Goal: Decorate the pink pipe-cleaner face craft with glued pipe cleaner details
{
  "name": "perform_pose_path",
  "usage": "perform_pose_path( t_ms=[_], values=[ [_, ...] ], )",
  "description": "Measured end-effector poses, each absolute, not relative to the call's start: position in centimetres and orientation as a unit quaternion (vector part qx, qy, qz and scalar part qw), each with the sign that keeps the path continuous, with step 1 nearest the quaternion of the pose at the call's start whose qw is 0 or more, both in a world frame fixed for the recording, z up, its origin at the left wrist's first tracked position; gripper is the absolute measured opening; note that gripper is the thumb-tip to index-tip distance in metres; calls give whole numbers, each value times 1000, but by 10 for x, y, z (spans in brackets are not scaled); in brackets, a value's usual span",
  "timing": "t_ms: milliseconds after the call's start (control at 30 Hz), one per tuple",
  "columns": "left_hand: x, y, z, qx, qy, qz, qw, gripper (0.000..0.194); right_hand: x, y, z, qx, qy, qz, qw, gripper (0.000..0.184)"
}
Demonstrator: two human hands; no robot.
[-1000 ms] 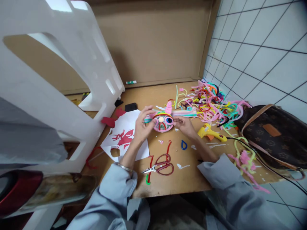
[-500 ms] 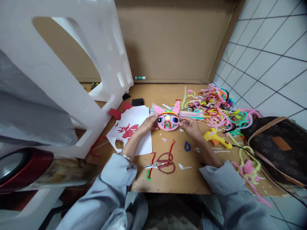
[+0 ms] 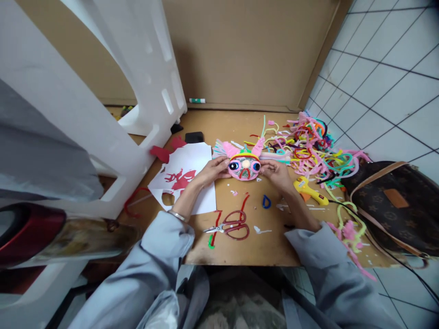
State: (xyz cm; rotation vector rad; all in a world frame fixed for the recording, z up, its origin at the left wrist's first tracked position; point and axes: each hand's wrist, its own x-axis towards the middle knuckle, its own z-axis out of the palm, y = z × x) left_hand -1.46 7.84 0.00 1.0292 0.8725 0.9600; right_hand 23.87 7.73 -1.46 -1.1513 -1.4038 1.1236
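At the centre of the frame, I'm seeing the craft face [image 3: 246,163] showing a pink rim, pink ears, blue-and-black eyes and a yellow-and-red band. Left of it, white paper [image 3: 206,196] is bearing red shapes. Below, the scissors [image 3: 239,232] are showing dark red handles. Toward the right, the glue gun [image 3: 311,192] is showing yellow, and the brown bag [image 3: 413,219] is displaying a paler star-like pattern.

Brown panel [image 3: 247,55] is standing behind surface [image 3: 274,249]; white tiled wall [image 3: 387,75] is rising at surface's right; white plastic furniture [image 3: 147,64] is standing at surface's left.
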Motion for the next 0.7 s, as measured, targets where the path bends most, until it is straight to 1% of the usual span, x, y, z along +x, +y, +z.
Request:
perform_pose_path(
  t_ms=[167, 267, 467, 600, 700],
  values=[
    [-15, 81, -5, 445, 394, 430, 680, 42, 236, 78, -18, -482, -569, 463, 480, 33],
    [-15, 81, -7, 445, 398, 431, 677, 44, 235, 78, -19, -484, -569, 458, 481, 34],
    [-16, 82, -8, 452, 404, 432, 668, 45, 234, 79, -19, -499, -606, 422, 454, 29],
    [-17, 82, -8, 454, 408, 432, 664, 48, 230, 79, -21, -506, -607, 400, 464, 24],
    [-17, 83, -8, 455, 409, 431, 663, 46, 227, 78, -21, -516, -609, 384, 464, 25]
  ],
)
